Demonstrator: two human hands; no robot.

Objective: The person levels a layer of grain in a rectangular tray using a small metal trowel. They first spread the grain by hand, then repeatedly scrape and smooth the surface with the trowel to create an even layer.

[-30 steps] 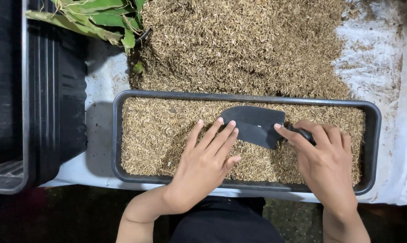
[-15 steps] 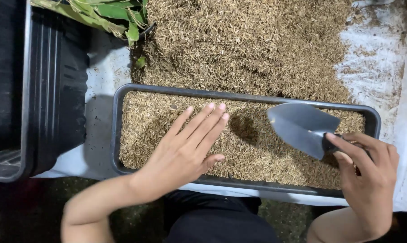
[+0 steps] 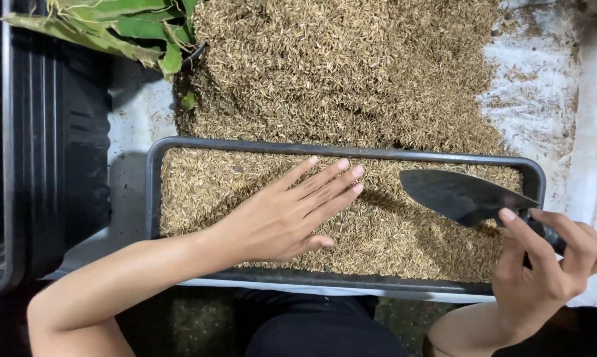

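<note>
A dark rectangular tray (image 3: 154, 198) holds a level layer of tan rice husk (image 3: 404, 238). My left hand (image 3: 282, 218) lies flat on the husk in the tray's middle, palm down, fingers spread and pointing up-right. My right hand (image 3: 543, 264) grips the handle of a black hand trowel (image 3: 460, 194) at the tray's right end. The trowel's blade points left and hovers just above the husk.
A large loose heap of husk (image 3: 338, 73) lies beyond the tray on a white sheet (image 3: 543, 86). Stacked black trays (image 3: 54, 152) stand at the left. Green leaves (image 3: 120, 30) hang over the top left corner.
My right hand drew the trowel from the tray's middle to its right end and lifted the blade. My left hand slid left and flattened over the husk.
</note>
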